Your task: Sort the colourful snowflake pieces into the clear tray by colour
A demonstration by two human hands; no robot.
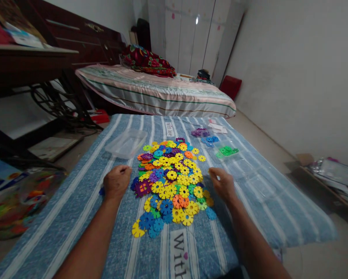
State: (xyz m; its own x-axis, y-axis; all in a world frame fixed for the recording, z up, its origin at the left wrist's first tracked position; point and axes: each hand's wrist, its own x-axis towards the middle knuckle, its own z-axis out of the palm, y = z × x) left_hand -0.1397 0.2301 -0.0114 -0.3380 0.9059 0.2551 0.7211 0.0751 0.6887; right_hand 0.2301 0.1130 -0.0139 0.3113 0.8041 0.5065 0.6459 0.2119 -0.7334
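A heap of plastic snowflake building discs (174, 180), mostly yellow with blue, orange, purple and green among them, lies on the striped cloth between my hands. My left hand (117, 181) is closed in a fist left of the heap; its inner side is hidden. A dark blue disc (102, 191) shows partly beside that wrist. To the right of the heap, my right hand (222, 183) is closed, thumb and index finger pinched. A tiny yellowish spot shows at its fingertips, too small to name. Square purple pieces (143, 187) lie at the heap's left edge.
A clear plastic tub (127, 143) stands back left. Along the right are clear trays with green discs (228, 151), blue discs (210, 140) and purple discs (199, 132), plus a clear tray (261, 187). A bed (162, 91) stands beyond the table, a sewing machine table (31, 58) left.
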